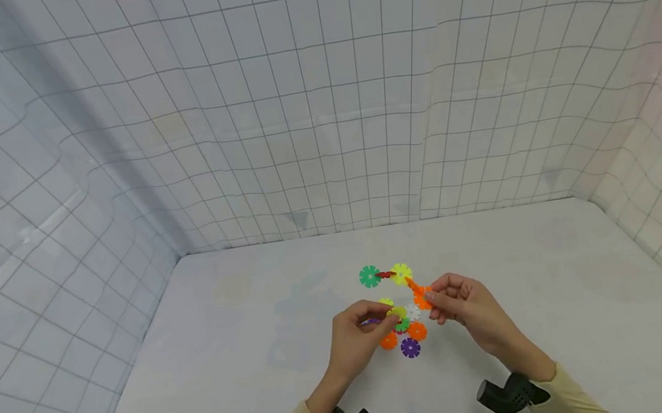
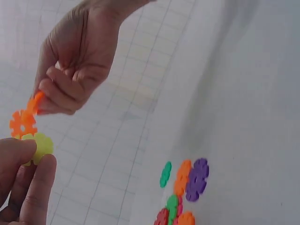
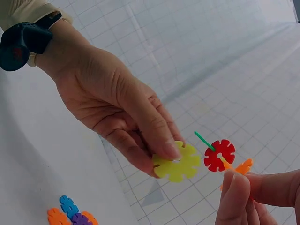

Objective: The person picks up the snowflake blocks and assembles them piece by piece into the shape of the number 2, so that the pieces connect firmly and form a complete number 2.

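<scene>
I see the left hand (image 1: 348,340) pinch a yellow disc (image 3: 185,168), the right hand (image 1: 473,310) an orange disc (image 1: 421,299) of a chain (image 1: 405,271), above the table (image 1: 235,386); they seem light, stiff, best held at rims.

Disc (image 1: 398,311) in left hand (image 1: 353,337); chain (image 1: 401,274) in right hand (image 1: 468,305), stretching leftward and beyond; loose discs (image 1: 410,347) on table (image 1: 232,359) below; wall (image 1: 366,90) behind table.

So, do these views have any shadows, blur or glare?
Head: faint shadows on the table, the gridded wall shows wavy lines; left wrist: pale haze, the held yellow disc slightly soft; right wrist: dimmer, pale glare on the wall.
</scene>
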`<state>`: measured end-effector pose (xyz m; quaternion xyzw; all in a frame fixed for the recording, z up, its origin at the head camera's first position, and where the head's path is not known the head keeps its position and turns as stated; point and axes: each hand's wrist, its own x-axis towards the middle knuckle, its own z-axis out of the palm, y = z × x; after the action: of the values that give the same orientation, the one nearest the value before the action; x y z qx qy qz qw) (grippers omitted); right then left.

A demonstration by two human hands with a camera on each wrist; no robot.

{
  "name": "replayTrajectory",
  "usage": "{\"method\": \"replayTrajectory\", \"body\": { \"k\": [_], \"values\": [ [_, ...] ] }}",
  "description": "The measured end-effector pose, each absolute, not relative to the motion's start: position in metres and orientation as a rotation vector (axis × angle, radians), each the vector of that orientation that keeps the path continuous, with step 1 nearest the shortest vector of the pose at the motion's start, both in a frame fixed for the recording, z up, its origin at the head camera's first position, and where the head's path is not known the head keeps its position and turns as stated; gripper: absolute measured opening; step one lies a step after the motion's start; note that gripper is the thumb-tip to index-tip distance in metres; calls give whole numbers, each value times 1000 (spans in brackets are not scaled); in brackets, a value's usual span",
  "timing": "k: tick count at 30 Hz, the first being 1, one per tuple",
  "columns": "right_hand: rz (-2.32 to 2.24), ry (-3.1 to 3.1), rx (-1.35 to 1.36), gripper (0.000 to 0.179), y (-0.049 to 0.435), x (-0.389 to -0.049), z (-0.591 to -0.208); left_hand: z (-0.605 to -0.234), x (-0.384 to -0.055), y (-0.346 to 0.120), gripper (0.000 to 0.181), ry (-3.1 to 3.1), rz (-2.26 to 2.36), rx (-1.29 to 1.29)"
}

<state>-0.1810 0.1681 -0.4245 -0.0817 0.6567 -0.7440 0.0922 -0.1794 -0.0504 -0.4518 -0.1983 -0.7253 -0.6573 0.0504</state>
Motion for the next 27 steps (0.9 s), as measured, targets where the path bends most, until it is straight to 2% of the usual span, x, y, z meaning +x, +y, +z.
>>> {"method": "replayTrajectory", "body": {
  "k": [7, 27],
  "values": [
    [-2231, 1976, -152, 20, 163, -179, -427, -429, -159, -40, 8, -2130, -1991, -568],
    [-2303, 2063, -67, 22, 145, -170, -430, -435, -156, -33, 13, -1942, -1681, -777]
  ]
}}
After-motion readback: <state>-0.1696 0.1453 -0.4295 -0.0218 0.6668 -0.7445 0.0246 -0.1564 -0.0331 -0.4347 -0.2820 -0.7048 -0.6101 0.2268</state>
